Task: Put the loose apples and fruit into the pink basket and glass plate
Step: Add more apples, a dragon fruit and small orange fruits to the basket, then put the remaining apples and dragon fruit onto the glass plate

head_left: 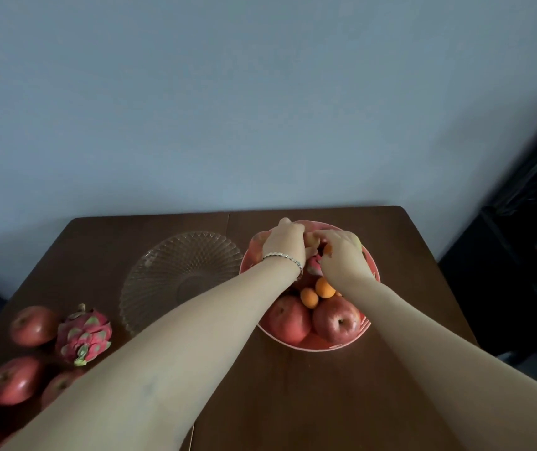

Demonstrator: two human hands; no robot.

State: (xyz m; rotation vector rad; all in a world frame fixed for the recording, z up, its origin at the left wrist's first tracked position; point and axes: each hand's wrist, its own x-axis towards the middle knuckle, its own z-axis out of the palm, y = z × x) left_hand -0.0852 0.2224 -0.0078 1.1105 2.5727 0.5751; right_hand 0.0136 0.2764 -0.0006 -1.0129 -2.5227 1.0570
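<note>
The pink basket (372,278) stands right of centre on the brown table. Two red apples (337,319) and small orange fruits (325,288) lie in its near half. Both hands are over its far half. My left hand (285,244), with a bracelet at the wrist, and my right hand (345,253) curl around fruit there; what each one grips is hidden by the fingers. A bit of pink dragon fruit (314,266) shows between the wrists. The glass plate (166,271) sits left of the basket with nothing in it.
Loose fruit lies at the table's left front: a dragon fruit (83,335) and several red apples (32,325), partly under my left forearm. A blue-grey wall stands behind the table. Dark furniture fills the right side.
</note>
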